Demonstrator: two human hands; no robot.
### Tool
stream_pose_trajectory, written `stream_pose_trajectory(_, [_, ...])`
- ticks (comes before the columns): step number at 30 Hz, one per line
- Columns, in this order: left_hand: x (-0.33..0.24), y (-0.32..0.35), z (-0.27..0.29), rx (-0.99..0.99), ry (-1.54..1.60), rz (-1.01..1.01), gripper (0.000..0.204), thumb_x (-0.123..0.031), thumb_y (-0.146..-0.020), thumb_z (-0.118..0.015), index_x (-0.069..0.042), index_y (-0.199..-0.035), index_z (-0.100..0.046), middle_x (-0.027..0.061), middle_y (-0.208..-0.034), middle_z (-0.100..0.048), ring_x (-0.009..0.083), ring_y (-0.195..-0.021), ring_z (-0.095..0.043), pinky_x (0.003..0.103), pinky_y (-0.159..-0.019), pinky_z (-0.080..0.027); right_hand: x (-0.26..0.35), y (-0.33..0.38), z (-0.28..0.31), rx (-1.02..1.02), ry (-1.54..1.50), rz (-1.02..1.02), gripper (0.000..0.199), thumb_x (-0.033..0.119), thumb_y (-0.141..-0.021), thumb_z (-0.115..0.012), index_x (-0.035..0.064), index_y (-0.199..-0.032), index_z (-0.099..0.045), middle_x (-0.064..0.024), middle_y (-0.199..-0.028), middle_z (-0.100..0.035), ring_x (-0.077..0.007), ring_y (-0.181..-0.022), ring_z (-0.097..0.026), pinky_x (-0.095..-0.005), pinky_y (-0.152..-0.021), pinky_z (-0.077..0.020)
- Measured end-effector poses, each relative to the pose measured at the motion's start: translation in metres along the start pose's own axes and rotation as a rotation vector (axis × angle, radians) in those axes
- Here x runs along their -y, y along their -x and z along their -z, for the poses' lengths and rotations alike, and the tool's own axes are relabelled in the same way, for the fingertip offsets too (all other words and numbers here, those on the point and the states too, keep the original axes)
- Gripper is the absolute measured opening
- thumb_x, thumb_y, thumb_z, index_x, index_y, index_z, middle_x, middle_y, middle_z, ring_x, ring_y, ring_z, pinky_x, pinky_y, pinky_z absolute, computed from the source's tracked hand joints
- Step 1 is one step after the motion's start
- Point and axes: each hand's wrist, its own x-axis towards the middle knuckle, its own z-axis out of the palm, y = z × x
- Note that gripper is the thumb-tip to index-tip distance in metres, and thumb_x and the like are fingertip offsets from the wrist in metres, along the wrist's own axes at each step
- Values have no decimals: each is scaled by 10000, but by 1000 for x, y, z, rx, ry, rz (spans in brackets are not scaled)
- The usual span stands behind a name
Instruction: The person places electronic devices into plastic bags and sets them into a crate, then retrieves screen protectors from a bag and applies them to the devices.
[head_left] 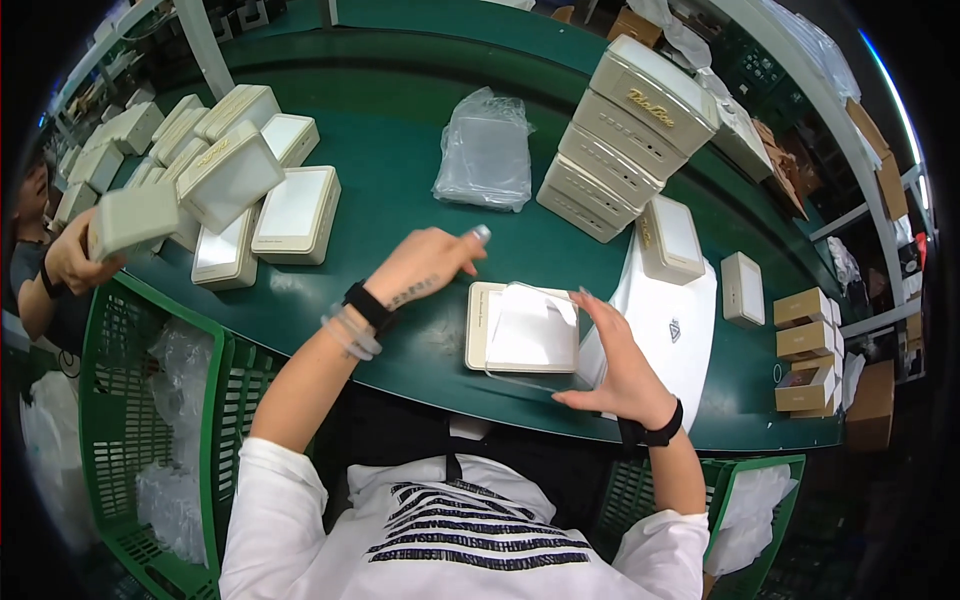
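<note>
A cream box-shaped device (477,325) with a white top panel lies on the green table in front of me. Over it rests a thin clear sheet (530,379), shifted to the right. My right hand (622,365) is at the device's right side, thumb and fingers spread wide, fingertips close to its upper right corner. Whether it touches the sheet's edge is hard to make out. My left hand (428,262) hovers above and left of the device, fingers apart, one with a pale silvery tip; nothing shows in it.
Several like devices stand stacked (625,140) at the back right; more are piled (230,175) at the left, where a co-worker's hand (75,255) holds one. Clear sheets in plastic (485,150) lie behind. A white bag (665,345), small boxes (805,340) and green crates (215,430) surround me.
</note>
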Motion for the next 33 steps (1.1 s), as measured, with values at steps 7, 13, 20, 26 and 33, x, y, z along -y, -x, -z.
stream_pose_trajectory(7, [18, 54, 3, -136, 165, -97, 580, -315, -833, -671, 20, -1271, -490, 141, -1167, -602, 264, -1114, -549, 343, -966, -398, -11, -42, -9, 116, -7, 86, 1136, 246, -569, -846, 31, -1449, -160, -180, -1412, -378, -364, -1304, -340, -451, -1110, -235])
stream_pose_trajectory(13, [22, 56, -28, -72, -154, -338, 1051, -386, -643, -816, 15, -1427, -240, 206, -1377, -406, 326, -1266, -422, 390, -1037, -346, -21, -58, -14, 192, -82, 66, 1163, 209, -558, -849, 41, -1460, -135, -181, -1407, -387, -357, -1309, -341, -426, -1111, -239])
stream_pose_trajectory(20, [27, 39, -28, -64, -319, -379, 1134, -429, -574, -836, 70, -1400, -240, 259, -1416, -339, 364, -1277, -398, 400, -1041, -339, -37, -66, -16, 273, -156, 19, 1195, 214, -541, -866, 39, -1461, -124, -179, -1459, -310, -362, -1367, -245, -428, -1125, -215])
stream_pose_trajectory(26, [6, 18, -20, 15, -572, -265, 1130, -445, -550, -825, 110, -1366, -274, 262, -1407, -359, 339, -1262, -430, 371, -965, -392, -68, -78, -10, 394, -353, -86, 1181, 222, -544, -861, 35, -1457, -136, -167, -1510, -203, -372, -1405, -137, -447, -1145, -156])
stream_pose_trajectory(33, [7, 4, -18, -17, -676, -284, 1133, -457, -518, -822, 119, -1345, -307, 262, -1369, -412, 324, -1226, -476, 347, -895, -424, -70, -92, -10, 440, -217, -102, 1111, 165, -567, -849, 57, -1450, -183, -175, -1500, -192, -391, -1405, -107, -485, -1137, -161])
